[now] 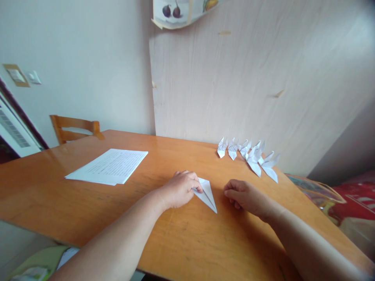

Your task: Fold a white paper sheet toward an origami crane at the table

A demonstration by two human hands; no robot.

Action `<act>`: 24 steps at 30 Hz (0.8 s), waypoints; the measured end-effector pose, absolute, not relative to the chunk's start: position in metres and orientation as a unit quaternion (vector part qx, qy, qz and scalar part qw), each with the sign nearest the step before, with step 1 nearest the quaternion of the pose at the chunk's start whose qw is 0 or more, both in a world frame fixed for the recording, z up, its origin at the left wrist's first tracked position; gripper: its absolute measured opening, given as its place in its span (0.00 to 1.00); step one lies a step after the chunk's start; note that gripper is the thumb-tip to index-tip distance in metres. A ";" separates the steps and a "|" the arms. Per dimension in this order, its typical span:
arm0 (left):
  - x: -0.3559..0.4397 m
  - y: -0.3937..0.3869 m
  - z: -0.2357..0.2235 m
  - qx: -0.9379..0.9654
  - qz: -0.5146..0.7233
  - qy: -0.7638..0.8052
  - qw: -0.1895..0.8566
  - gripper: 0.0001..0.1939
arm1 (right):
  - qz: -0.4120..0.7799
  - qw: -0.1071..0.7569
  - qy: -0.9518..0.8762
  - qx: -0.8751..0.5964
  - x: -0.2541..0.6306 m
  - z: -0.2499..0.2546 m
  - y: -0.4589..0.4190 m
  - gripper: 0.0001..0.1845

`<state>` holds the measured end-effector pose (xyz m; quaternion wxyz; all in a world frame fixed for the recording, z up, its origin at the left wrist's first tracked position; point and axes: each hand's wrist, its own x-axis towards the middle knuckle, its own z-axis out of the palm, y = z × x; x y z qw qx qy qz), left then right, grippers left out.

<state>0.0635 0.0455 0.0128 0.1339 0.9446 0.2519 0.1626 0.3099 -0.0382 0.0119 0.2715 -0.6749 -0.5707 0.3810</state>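
Observation:
A white sheet of paper folded into a kite shape (209, 194) lies on the wooden table, its narrow tip toward me. My left hand (184, 189) is closed over its left edge, thumb and fingers on the paper, hiding that side. To the right of the paper, my right hand (239, 194) rests on the table with its fingers curled in. It is apart from the paper, and nothing shows between its fingers. Several finished folded paper cranes (254, 159) stand in a cluster at the table's far right.
A stack of printed paper sheets (108, 167) lies on the left of the table (164, 249). Behind the table's far left corner stands a wooden chair (76, 125). The wall (205, 86) rises along the far edge. Red fabric (357, 197) is beyond the right edge.

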 end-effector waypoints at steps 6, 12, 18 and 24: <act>0.069 0.040 0.012 0.942 0.167 0.265 0.122 0.14 | 0.352 0.274 -0.596 -0.668 0.309 0.008 -0.038 0.04; 0.071 0.035 0.014 0.945 0.171 0.249 0.123 0.13 | 0.323 0.274 -0.618 -0.662 0.309 0.002 -0.036 0.06; 0.076 0.037 0.012 0.935 0.189 0.265 0.143 0.11 | 0.198 0.285 -0.663 -0.664 0.307 0.002 -0.033 0.07; 0.075 0.046 0.005 0.882 0.223 0.397 0.123 0.05 | 0.084 0.261 -0.698 -0.662 0.304 0.001 -0.034 0.12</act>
